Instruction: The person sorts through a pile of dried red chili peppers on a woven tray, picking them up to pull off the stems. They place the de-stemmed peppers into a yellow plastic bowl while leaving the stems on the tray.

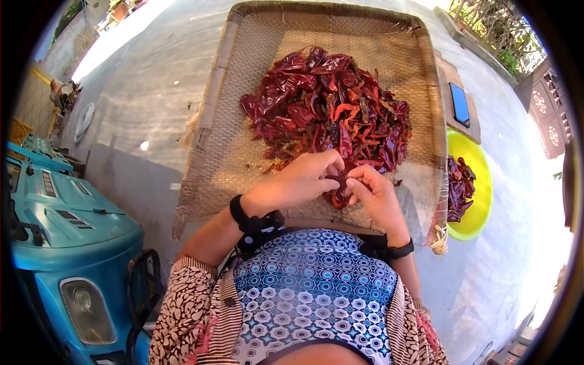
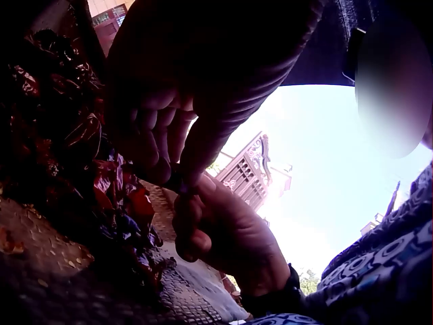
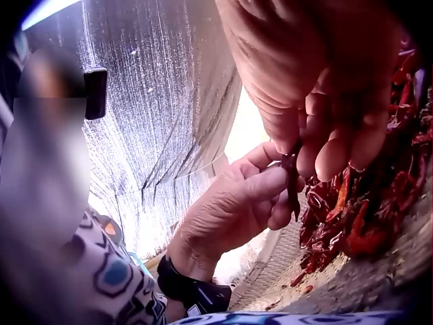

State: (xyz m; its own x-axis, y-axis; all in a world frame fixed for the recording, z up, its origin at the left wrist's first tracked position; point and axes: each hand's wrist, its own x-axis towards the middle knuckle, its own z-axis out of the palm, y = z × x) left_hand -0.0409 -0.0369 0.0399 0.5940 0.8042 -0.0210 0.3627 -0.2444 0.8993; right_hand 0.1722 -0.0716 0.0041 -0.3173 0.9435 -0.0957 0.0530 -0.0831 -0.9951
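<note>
Over the near edge of a pile of dried red chili peppers [image 1: 328,103], both hands meet at one dark red dried chili [image 3: 292,186]. My left hand [image 1: 301,176] pinches it between thumb and forefinger. My right hand [image 1: 377,198] comes in from the other side, thumb and fingertips pinching the same chili right beside the left fingertips. In the right wrist view the chili's narrow end hangs below the left hand's [image 3: 230,203] fingers. The left wrist view is dark, and there the chili is mostly hidden between the fingers.
The pile lies on a woven tray [image 1: 231,91] with a raised rim. To the right stand a yellow-green basin [image 1: 483,182] holding more dark red chilies [image 1: 459,188] and a phone [image 1: 459,103] on a board. A blue vehicle [image 1: 73,243] is close on the left.
</note>
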